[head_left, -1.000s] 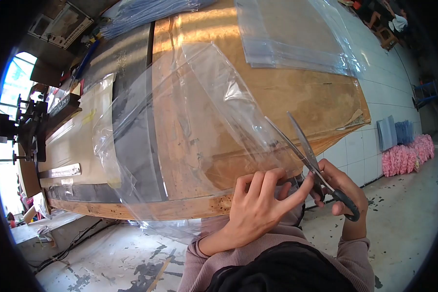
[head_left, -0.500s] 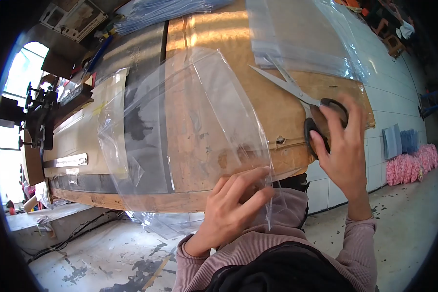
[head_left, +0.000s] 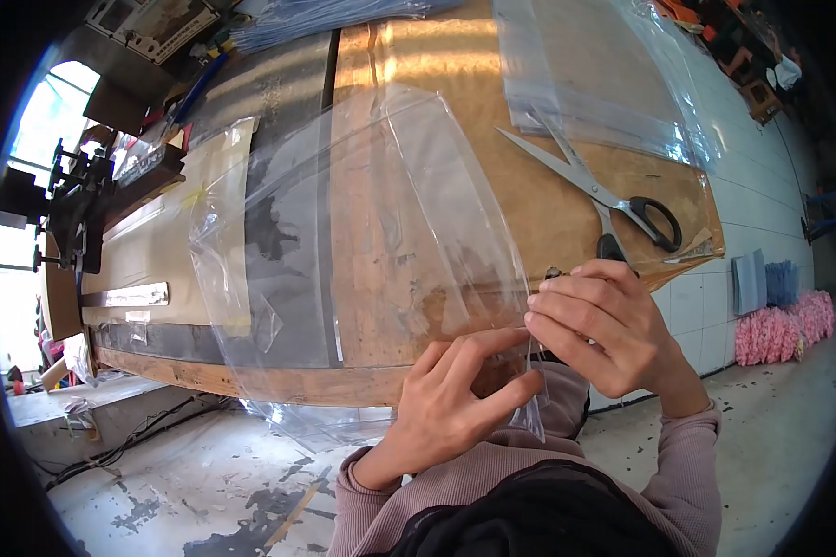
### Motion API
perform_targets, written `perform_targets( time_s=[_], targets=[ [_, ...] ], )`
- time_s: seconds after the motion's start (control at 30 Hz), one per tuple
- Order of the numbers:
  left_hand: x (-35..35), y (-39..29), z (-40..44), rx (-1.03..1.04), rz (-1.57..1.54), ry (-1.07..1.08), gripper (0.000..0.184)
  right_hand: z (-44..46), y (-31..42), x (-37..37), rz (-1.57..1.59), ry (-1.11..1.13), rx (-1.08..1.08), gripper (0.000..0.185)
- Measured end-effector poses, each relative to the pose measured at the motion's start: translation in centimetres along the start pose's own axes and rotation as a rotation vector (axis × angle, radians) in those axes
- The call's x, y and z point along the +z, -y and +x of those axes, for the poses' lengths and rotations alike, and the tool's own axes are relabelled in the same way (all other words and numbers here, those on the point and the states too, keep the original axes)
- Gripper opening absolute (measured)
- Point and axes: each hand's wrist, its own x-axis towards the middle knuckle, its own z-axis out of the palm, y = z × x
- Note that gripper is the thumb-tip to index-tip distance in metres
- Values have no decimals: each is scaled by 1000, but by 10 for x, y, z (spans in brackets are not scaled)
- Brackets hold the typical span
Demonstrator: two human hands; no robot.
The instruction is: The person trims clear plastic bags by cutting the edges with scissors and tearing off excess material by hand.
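A clear plastic sheet [head_left: 381,232], possibly a bag, lies across the table and hangs over its front edge. My left hand [head_left: 460,390] pinches its right edge near the table front. Just above and to the right, my right hand [head_left: 604,330] has its fingers drawn together at the same edge, in a pinch. Beyond the right hand, scissors [head_left: 604,195] with black handles lie on brown cardboard with blades apart; one handle loop is partly hidden behind the fingers.
Stacked clear plastic sheets [head_left: 604,74] lie at the far right of the table, and bluish strips [head_left: 334,14] at the back. A metal ruler [head_left: 125,295] and a black clamp-like device [head_left: 79,218] are at left. Pink bundles [head_left: 785,327] sit on the floor at right.
My right hand has let go of the scissors, leaving them on the cardboard, and has moved down and left to the plastic edge. My left hand stays at that edge.
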Motion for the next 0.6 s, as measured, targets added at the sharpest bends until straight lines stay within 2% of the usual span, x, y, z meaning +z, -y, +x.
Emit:
perform_targets(
  time_s=[0.2,0.53,0.6],
  targets=[
    [-1,0,0,11,-6,-6,26,-4,0,7,-120,-32,-79,17],
    [4,7,-6,89,-66,-49,21,8,1,18,-98,-37,-7,16],
    [-3,5,-3,85,-99,5,19,12,-3,20,-99,-27,8,19]
  ],
)
